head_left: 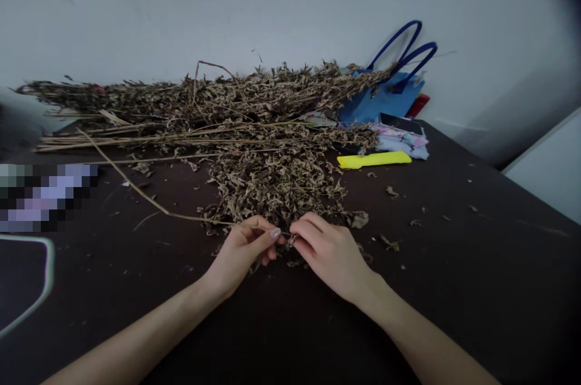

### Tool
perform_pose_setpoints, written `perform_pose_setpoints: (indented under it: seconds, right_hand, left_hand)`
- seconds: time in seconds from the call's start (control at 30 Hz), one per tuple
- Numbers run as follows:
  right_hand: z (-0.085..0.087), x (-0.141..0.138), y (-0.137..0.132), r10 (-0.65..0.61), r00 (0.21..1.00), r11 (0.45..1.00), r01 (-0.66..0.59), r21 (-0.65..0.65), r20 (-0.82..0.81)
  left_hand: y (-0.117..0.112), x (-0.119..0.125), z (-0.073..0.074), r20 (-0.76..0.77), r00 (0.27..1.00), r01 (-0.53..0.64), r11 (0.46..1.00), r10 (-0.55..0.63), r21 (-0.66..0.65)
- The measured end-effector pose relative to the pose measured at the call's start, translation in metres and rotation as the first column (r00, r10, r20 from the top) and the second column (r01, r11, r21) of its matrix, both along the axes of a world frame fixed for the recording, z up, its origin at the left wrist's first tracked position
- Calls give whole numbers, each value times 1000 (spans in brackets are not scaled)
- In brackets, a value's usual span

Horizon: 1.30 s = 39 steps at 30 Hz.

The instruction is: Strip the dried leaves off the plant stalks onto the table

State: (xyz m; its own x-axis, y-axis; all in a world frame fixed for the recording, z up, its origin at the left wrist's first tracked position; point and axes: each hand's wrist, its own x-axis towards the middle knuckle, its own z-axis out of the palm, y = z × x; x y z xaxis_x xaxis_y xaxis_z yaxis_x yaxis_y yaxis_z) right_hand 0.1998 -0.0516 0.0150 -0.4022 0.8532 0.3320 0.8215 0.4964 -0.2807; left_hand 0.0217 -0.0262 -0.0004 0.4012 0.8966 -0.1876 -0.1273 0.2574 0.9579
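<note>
My left hand (247, 249) pinches a thin dried plant stem (186, 217) between thumb and fingers. The stem runs up and to the left from it, bent at one point. Close beside it, my right hand (329, 252) is closed at the leafy tip of the same stem, with its fingertips pressed around small dry leaves. Just behind both hands spreads a pile of loose, curled brown leaves (276, 185). Some leaves also lie beneath the hands.
A bundle of dried stalks (254, 94) lies along the wall. At the right are a blue bag (381, 97), a dark phone (399, 124) on cloth and a yellow strip (374, 160). A white cable (49, 270) crosses the left table edge, near a blurred patch.
</note>
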Motion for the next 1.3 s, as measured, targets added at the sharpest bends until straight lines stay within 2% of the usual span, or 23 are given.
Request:
perform_pose_setpoints:
  seconds: [0.23, 0.4, 0.57, 0.67, 0.77, 0.87, 0.97, 1.1, 1.2, 1.3]
  right_hand:
    - [1, -2, -1, 28, 999, 999, -28, -26, -25]
    - [3, -2, 0, 66, 994, 990, -77, -122, -90]
    - [4, -3, 0, 57, 979, 974, -98, -204, -197]
    - [5, -2, 1, 42, 955, 978, -99, -183, -293]
    - [7, 3, 4, -16, 937, 993, -27, -116, -350]
    - [6, 14, 10, -85, 952, 994, 61, -90, -295]
    - [4, 25, 16, -148, 977, 985, 133, -108, -151]
    - [9, 37, 19, -233, 971, 970, 228, -83, -53]
    - [19, 45, 17, -216, 973, 973, 208, -99, -83]
    - [28, 51, 14, -152, 984, 975, 134, -176, -94]
  left_hand:
    - [-1, 1, -4, 10, 1000, 1, 1000, -1, 14]
    - [-1, 1, -6, -16, 1000, 18, 999, -17, 51]
    - [-1, 0, -1, -66, 996, 66, 991, -59, 115]
    - [-1, 0, 2, -103, 992, 87, 985, -72, 152]
    - [-1, 0, 4, -116, 991, 81, 985, -64, 153]
    - [0, 0, 4, -91, 995, 63, 989, -51, 136]
    - [1, -1, 3, -55, 998, 50, 991, -44, 124]
    - [4, -3, 3, -21, 1000, 7, 996, -5, 93]
    - [7, -5, 4, -7, 999, -32, 997, 32, 73]
    - [10, -7, 5, 1, 998, -62, 995, 62, 74]
